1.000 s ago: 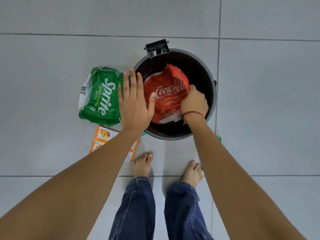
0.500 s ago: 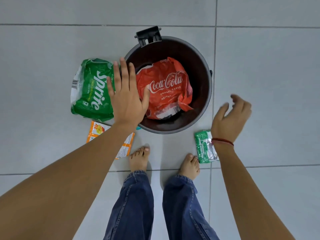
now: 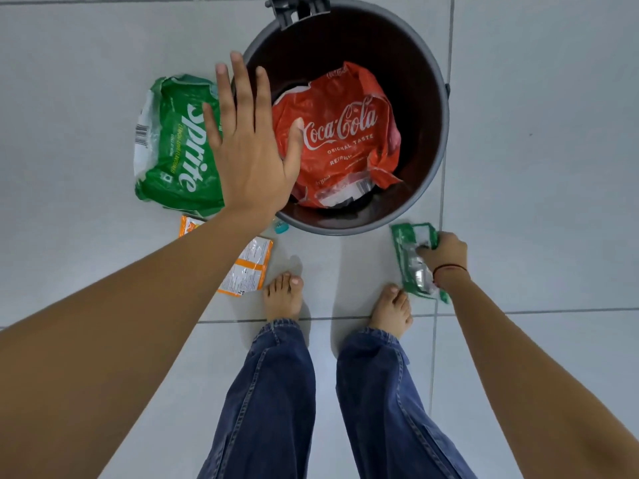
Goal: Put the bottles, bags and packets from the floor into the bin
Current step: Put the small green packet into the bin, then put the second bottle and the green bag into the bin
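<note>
A round dark bin [image 3: 437, 140] stands on the tiled floor with a red Coca-Cola bag [image 3: 345, 133] lying inside it. My left hand [image 3: 250, 143] hovers flat, fingers spread, over the bin's left rim and holds nothing. Left of the bin lies a green Sprite bag [image 3: 173, 146] on the floor. An orange packet [image 3: 247, 267] lies below it, partly under my left forearm. At the bin's lower right, my right hand [image 3: 444, 254] is down at the floor with its fingers closed on a small green packet [image 3: 409, 257].
My bare feet [image 3: 283, 295] and jeans legs stand just below the bin. A small teal object [image 3: 281, 228] lies at the bin's lower left edge. The bin's handle bracket [image 3: 297, 6] sits at the top edge of the view.
My right hand let go of the red bag in the bin, swung out to the right and dropped onto the small green packet. The left hand stayed over the rim.
</note>
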`<state>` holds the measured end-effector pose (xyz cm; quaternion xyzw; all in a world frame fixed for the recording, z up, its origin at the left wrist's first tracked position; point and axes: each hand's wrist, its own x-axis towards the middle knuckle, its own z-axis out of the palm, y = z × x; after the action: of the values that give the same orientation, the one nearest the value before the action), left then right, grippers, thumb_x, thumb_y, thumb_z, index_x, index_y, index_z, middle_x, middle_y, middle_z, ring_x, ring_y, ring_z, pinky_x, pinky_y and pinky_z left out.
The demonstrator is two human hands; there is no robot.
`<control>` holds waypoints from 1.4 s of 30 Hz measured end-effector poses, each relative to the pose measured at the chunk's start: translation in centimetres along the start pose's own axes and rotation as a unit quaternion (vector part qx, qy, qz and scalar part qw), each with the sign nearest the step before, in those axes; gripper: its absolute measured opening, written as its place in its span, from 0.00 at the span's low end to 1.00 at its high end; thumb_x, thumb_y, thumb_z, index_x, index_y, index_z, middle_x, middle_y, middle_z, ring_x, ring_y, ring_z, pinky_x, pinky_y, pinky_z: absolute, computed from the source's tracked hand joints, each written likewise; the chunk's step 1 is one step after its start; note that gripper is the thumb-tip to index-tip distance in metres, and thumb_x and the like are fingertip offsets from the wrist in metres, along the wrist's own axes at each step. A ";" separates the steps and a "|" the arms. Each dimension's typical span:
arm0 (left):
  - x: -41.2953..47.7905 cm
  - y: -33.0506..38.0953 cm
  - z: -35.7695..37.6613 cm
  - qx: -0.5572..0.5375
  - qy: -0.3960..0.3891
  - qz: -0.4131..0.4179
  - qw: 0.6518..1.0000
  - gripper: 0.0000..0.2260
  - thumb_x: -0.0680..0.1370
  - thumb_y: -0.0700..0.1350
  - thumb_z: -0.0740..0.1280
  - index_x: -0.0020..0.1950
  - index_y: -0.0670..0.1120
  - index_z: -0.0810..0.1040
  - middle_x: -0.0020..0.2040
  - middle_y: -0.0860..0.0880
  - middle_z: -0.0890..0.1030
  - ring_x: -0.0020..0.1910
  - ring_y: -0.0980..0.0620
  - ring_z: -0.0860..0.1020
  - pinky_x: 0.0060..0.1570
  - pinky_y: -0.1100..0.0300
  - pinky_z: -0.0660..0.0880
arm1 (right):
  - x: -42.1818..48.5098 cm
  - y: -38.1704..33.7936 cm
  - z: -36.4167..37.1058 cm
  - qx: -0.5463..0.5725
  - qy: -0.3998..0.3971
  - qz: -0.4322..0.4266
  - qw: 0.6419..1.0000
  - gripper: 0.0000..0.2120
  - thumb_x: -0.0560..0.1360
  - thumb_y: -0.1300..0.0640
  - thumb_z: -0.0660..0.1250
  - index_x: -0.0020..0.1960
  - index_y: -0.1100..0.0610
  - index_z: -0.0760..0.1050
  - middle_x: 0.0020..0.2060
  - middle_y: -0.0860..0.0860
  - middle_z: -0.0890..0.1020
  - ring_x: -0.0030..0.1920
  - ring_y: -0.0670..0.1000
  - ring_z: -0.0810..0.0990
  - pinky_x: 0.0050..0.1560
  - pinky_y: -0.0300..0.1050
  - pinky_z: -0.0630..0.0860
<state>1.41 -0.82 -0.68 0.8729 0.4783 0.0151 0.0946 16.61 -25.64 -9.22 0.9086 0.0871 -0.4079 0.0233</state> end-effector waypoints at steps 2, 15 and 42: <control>0.0 0.0 0.0 0.002 -0.002 -0.001 1.000 0.29 0.80 0.59 0.48 0.77 0.43 0.55 0.78 0.41 0.53 0.77 0.42 0.50 0.74 0.42 0.48 | -2.7 -2.0 -3.0 -0.062 -0.091 -0.070 0.991 0.06 0.72 0.63 0.68 0.47 0.64 0.76 0.41 0.61 0.79 0.42 0.59 0.76 0.38 0.41 0.69; 0.1 -0.2 -0.1 -0.062 -0.008 0.005 0.998 0.28 0.81 0.55 0.50 0.76 0.40 0.57 0.78 0.41 0.54 0.77 0.43 0.51 0.75 0.43 0.50 | -8.5 -16.8 -13.1 0.248 0.071 -0.228 0.939 0.03 0.72 0.60 0.70 0.42 0.61 0.79 0.35 0.54 0.81 0.39 0.53 0.78 0.44 0.46 0.78; -4.8 -6.4 6.0 -0.325 -0.086 -0.432 0.837 0.24 0.80 0.48 0.60 0.72 0.37 0.63 0.66 0.39 0.73 0.65 0.42 0.71 0.63 0.51 0.68 | -3.3 -14.1 -8.9 -0.148 0.307 -0.388 0.857 0.37 0.79 0.38 0.52 0.76 0.63 0.47 0.77 0.62 0.49 0.77 0.61 0.47 0.74 0.62 0.46</control>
<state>-5.81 -2.36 -7.38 0.4946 0.7643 0.0525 0.4104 18.54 -11.19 -0.40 0.8662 0.4943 -0.0668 -0.0303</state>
